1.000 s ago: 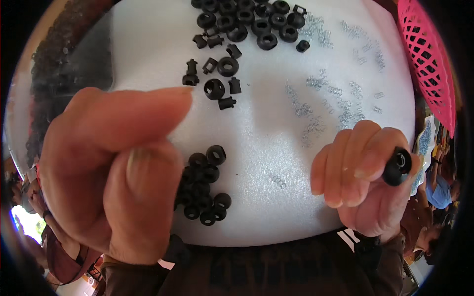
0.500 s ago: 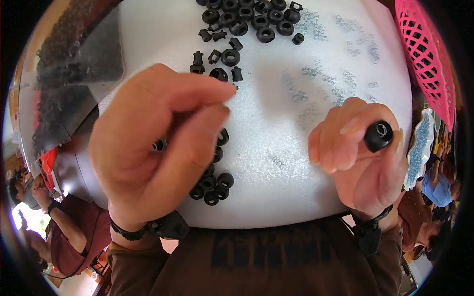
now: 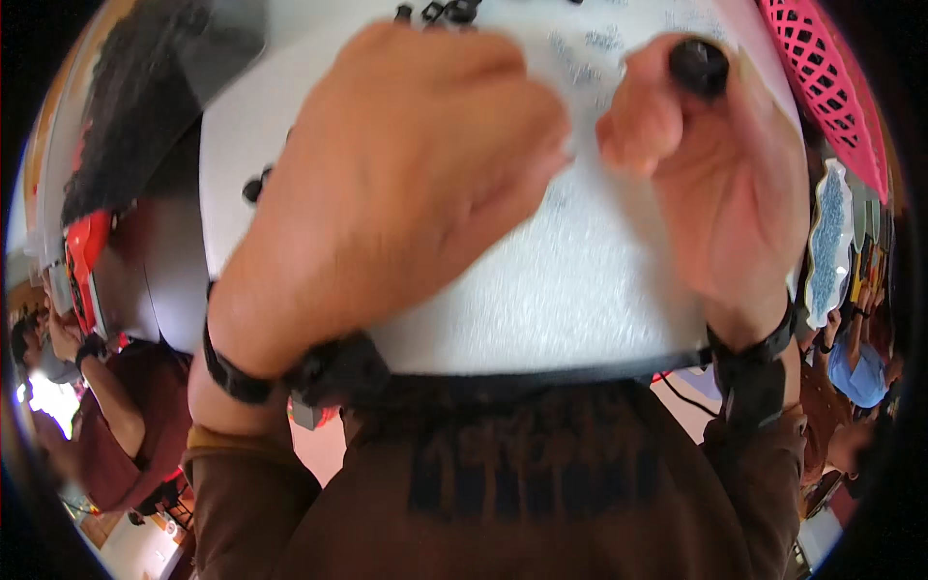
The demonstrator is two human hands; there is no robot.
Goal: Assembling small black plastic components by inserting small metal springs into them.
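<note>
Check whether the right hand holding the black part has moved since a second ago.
Yes. The right hand with the black round part has moved up and away, toward the pink basket, across the white tabletop.

We see through one head-worn fisheye camera, the left of a side-by-side pair, looking steeply down past our own chest onto a white tabletop [image 3: 580, 290]. The view is upright and unmirrored, so its left is our left. The camera sits very close: our left hand [image 3: 406, 184] and right hand [image 3: 725, 184] fill the upper half and look blurred, with both forearms entering from the lower edge. Straight lines bow near the round black rim. A pink basket [image 3: 831, 87] curves along the upper right edge. There is only this one view, so no second view overlaps it.
</note>
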